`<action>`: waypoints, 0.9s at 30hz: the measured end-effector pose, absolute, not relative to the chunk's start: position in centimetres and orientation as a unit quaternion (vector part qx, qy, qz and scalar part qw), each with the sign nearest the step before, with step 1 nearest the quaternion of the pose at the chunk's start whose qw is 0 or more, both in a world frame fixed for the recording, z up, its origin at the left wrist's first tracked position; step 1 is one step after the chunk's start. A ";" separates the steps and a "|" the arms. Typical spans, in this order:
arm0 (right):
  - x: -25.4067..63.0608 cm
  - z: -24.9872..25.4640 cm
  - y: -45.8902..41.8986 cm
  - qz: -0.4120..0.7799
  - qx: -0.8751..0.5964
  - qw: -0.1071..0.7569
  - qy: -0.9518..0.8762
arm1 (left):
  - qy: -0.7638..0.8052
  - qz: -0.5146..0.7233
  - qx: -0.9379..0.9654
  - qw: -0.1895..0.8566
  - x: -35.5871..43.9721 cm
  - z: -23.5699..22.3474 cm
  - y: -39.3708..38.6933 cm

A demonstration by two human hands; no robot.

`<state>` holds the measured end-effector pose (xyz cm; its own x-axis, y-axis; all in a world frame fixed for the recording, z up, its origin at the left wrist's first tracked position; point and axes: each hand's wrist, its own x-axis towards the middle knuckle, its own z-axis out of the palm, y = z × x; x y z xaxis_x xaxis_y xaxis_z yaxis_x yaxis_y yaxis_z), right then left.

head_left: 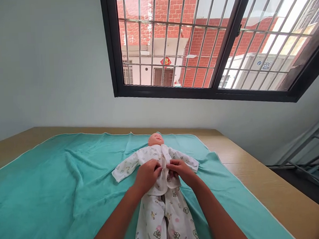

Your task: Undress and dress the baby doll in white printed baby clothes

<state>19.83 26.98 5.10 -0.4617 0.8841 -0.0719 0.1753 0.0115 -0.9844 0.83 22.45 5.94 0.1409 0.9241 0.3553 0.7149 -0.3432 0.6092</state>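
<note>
While over one doll, two hands, each grip a narrow pinch on one shirt

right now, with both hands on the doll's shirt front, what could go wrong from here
The shirt front is pinched between the left hand and right hand, so a hard pull could strain the thin-looking cloth or drag the doll along. The blanket under it already has folds and might bunch up further if the doll shifts. The sleeves lie spread wide, so a forearm could catch one.
</note>
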 end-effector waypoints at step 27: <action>18.4 5.1 26.9 0.596 -0.386 0.329 -0.623 | 0.564 0.370 0.663 0.325 1.6 8.0 22.6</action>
